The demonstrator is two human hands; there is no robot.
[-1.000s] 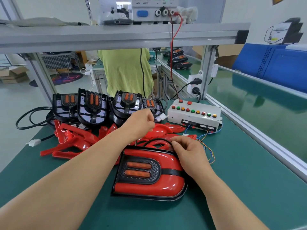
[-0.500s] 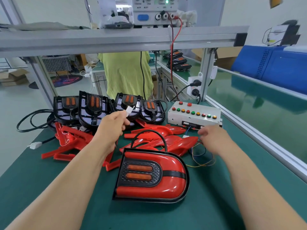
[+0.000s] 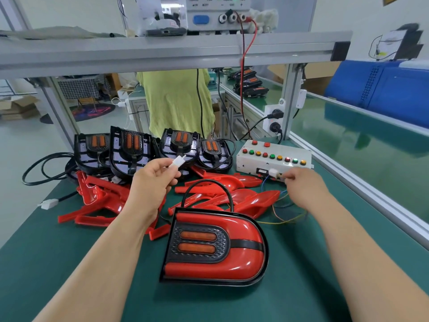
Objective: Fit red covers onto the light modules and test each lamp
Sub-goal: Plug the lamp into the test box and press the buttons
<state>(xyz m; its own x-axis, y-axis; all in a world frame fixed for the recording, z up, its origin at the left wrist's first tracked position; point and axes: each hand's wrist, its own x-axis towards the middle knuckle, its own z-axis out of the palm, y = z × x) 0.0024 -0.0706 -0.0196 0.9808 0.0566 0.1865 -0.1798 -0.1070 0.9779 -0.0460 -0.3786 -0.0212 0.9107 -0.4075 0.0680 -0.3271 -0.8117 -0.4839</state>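
Evidently readying a test, the left hand (image 3: pixel 153 182) pinches a white plug (image 3: pixel 178 161) aloft while the right hand (image 3: pixel 301 184) pinches the white connector (image 3: pixel 274 173) at the button box (image 3: pixel 274 156), the red-covered lamp (image 3: pixel 216 245) lying between the forearms

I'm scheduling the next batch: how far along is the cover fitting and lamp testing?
Done: one lamp lies in front, red cover fitted. In hand: left hand pinches a white plug, right hand a white connector by the test box, not joined. Left: that test, four uncovered modules, loose red covers.
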